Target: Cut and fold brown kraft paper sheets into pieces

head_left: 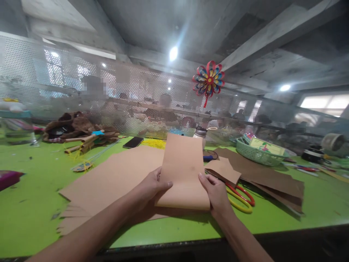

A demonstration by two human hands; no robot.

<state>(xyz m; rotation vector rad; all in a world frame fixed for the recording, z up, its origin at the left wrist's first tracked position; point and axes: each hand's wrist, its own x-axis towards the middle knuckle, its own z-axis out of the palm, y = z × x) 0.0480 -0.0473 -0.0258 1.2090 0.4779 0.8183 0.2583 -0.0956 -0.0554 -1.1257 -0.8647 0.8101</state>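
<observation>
A tan sheet of paper (182, 163) is held up over the front of the table, its lower end curving toward me. My left hand (155, 185) grips its left edge, thumb on the front face and fingers behind. On the right edge, my right hand (215, 189) pinches the sheet between thumb and fingers. Beneath and left of my left arm lies a fanned stack of tan sheets (117, 171). Right beside my right hand are scissors with red and yellow handles (242, 200), partly under a small tan piece (223, 169).
Dark brown sheets (272, 182) lie at the right, below a green basket (259, 156). Behind stand a bottle (200, 134) and a perforated screen (136, 98). A phone (133, 142), yellow shreds (154, 143) and paper rolls (87, 143) are at the back left of the green table (29, 218).
</observation>
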